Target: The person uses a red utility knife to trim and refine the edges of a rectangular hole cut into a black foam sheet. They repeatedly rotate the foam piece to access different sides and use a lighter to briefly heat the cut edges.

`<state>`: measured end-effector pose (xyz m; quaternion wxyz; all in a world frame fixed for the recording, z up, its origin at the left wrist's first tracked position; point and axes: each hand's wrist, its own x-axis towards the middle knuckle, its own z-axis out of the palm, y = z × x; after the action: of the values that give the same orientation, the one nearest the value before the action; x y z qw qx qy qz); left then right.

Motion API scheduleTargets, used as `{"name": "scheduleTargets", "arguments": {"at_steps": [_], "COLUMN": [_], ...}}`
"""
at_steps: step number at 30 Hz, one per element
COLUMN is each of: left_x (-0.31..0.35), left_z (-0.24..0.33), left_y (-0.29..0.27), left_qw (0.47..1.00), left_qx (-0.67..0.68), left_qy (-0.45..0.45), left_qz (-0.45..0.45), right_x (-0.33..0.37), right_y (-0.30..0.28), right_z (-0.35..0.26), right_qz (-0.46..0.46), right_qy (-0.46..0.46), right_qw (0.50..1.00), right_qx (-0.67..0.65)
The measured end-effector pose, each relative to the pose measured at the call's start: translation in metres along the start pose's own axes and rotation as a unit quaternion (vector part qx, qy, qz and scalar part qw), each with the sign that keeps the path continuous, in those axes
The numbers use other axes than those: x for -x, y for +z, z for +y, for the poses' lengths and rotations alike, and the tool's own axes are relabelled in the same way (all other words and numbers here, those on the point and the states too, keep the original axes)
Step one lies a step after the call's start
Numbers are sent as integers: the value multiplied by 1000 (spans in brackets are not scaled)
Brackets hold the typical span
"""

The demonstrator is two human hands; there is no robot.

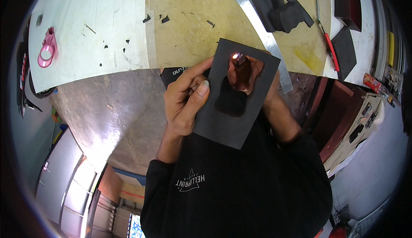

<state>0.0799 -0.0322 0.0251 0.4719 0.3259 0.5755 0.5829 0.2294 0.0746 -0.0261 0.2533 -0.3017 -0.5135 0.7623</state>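
Observation:
A dark grey rectangular sheet point(206, 128), which looks like foam board, is held tilted above my lap near the table's front edge. An irregular, wavy opening is cut through it. My left hand point(186, 100) grips the sheet's left edge, thumb on its upper face. Behind the sheet is my right hand point(244, 77), partly seen through the opening, its fingers closed round a lighter point(240, 61). A small bright flame point(235, 55) glows at the opening's upper left edge. The sheet hides most of the lighter's body.
Ahead, a steel ruler point(253, 17) crosses the table and overhangs its edge. Black foam pieces point(287, 17) and a red-handled tool point(329, 45) lie to the right. A pink tape dispenser point(48, 49) sits far left; black scraps point(165, 19) dot the tabletop.

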Motion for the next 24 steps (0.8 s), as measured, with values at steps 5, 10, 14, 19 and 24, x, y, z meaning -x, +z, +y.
{"name": "scheduleTargets", "arguments": {"at_steps": [5, 10, 14, 19, 24], "left_x": [0, 0, -1, -1, -1], "left_z": [0, -2, -1, -2, -1], "left_y": [1, 1, 0, 1, 3], "left_qw": [1000, 1000, 1000, 1000, 999], "left_qx": [14, 15, 16, 21, 30], "left_qy": [-3, 1, 6, 8, -7], "left_qz": [8, 6, 6, 19, 14], "right_x": [3, 6, 1, 7, 9], "right_y": [1, -2, -4, -12, 3], "right_z": [-10, -11, -17, -11, -14], "right_qz": [-8, 7, 27, 12, 47], "right_qy": [149, 127, 124, 80, 138], "right_qw": [956, 981, 966, 981, 958], "right_qx": [-252, -145, -228, -178, -249]}}
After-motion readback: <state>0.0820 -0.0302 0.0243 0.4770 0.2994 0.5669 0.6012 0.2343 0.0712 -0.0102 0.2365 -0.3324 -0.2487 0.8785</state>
